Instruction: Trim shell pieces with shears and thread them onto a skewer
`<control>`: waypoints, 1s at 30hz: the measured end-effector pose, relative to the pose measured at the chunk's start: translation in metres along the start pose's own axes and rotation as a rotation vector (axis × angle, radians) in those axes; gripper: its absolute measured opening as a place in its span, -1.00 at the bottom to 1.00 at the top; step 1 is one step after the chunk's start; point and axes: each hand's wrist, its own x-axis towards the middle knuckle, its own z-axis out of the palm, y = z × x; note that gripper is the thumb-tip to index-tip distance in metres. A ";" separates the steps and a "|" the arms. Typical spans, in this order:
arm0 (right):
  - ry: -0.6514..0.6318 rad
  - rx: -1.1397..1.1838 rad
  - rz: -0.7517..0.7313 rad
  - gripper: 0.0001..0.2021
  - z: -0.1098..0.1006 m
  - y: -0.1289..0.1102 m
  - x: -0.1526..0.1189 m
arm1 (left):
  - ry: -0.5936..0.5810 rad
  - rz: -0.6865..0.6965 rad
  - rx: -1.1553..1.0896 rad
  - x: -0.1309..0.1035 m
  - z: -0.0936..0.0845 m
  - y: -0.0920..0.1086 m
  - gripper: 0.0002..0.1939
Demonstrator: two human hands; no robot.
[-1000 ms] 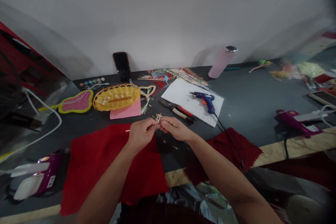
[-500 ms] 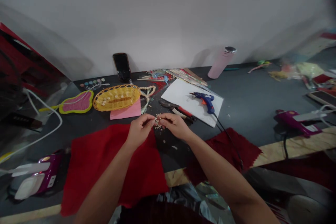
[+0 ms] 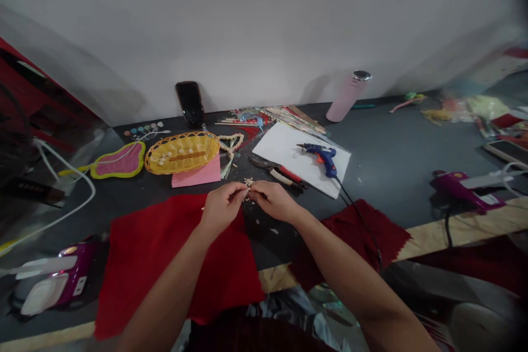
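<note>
head view: brings left hand (image 3: 223, 207) and right hand (image 3: 275, 201) close together over the dark table (image 3: 412, 159). keeps the fingers narrow on both, thumb tips pinched in near the other fingertips. cannot tell if anything tiny is held between them, too small to see. shows little pale beads (image 3: 248, 181) in a loose bunch on the table, just past and under the fingertips.

has a bright red cloth (image 3: 165, 253) lying flat under the left arm, and a dark red cloth (image 3: 367, 231) by the right arm. shows red-handled cutters (image 3: 286, 174) near the right hand, with the tip of a blue glue gun (image 3: 324, 159) on white paper (image 3: 280, 143) farther right, and its black cord running down over the dark red cloth.

has a yellow basket (image 3: 175, 146) past the left hand, with a few pale bits inside, partly over pink paper (image 3: 198, 177). shows a bead string (image 3: 233, 144) with a pale tassel just beside the basket. has a black phone (image 3: 191, 103) leaning on the wall behind the basket, thin sticks (image 3: 297, 120) behind the white paper, and a pink bottle (image 3: 347, 98) standing near the wall to the right.
</note>
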 end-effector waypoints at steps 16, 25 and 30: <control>0.087 0.059 -0.003 -0.83 -0.001 -0.007 0.000 | 0.002 0.043 0.100 -0.001 -0.003 0.003 -0.82; 0.089 0.074 0.026 -0.81 0.000 -0.007 0.000 | -0.024 0.073 0.184 -0.001 -0.005 0.006 -0.80; 0.089 0.089 0.021 -0.82 -0.001 -0.008 -0.001 | -0.051 0.058 0.209 -0.001 -0.006 0.006 -0.80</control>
